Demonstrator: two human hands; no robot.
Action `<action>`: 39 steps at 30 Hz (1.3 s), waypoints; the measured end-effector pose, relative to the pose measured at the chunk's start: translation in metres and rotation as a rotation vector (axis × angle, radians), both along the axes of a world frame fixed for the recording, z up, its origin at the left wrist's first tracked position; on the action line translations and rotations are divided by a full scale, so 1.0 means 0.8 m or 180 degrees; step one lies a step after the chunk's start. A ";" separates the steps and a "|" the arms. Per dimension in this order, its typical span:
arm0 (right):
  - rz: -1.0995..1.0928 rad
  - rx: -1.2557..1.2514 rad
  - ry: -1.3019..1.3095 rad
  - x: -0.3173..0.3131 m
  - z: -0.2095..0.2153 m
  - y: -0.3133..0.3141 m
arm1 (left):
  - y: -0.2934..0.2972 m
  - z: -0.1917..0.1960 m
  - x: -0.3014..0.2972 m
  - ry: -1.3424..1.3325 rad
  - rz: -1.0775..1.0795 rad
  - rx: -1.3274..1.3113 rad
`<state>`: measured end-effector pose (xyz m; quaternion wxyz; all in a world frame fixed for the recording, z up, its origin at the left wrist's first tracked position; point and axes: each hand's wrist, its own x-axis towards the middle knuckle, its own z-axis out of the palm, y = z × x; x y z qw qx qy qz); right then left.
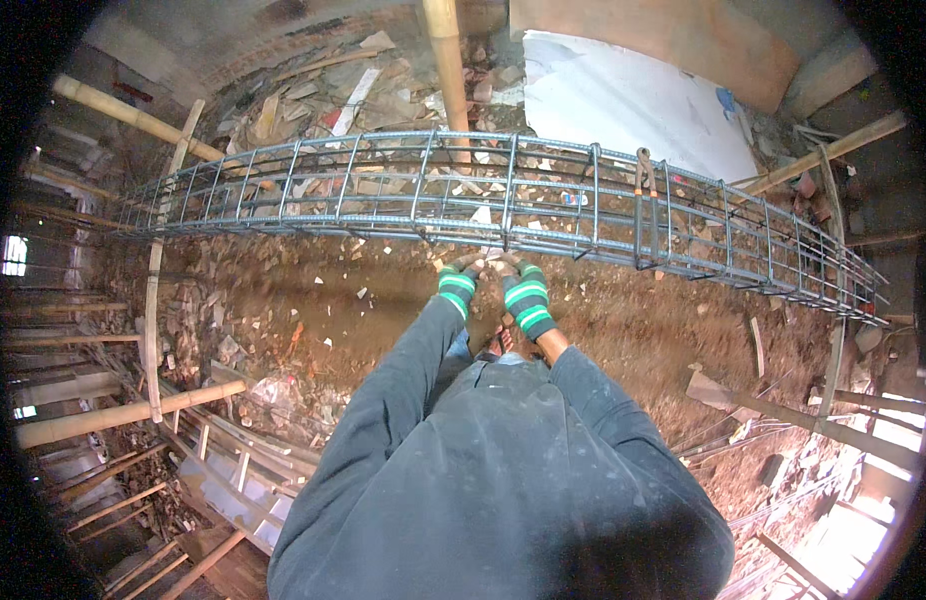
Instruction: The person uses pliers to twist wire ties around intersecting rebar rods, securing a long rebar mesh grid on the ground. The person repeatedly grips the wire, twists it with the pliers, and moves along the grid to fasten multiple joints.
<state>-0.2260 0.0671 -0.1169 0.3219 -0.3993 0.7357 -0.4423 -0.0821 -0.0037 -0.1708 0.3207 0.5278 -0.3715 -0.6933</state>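
Steel cage: long rebar cage [383, 190] spans from 9 to 3 o'clock above the dirt floor [303, 300].
Left hand [457, 283]: gloved, at centre; grip reaches the cage's lower bar, closure cannot be told.
Right hand [525, 296]: gloved, just beside; grip likewise unclear.
Pincers [643, 170]: hanging on cage, 1 o'clock.

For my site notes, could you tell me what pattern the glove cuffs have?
Green and white stripes on dark gloves, on both hands, left and right; clearest in the head view.
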 end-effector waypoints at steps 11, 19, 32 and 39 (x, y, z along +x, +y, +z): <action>0.0351 -0.0344 0.2798 -0.051 0.040 -0.031 | -0.066 -0.055 -0.048 -0.0132 -0.0814 -0.0277; 0.1156 0.0423 0.2550 -0.075 0.032 -0.058 | -0.078 -0.063 -0.040 -0.0360 -0.1099 -0.0347; 0.0361 -0.0164 0.3008 -0.056 -0.007 -0.048 | -0.053 -0.041 -0.044 0.0188 -0.0306 -0.0931; -0.0255 -0.0569 0.2798 -0.034 0.007 -0.022 | -0.027 -0.017 -0.038 -0.0412 -0.0333 -0.0667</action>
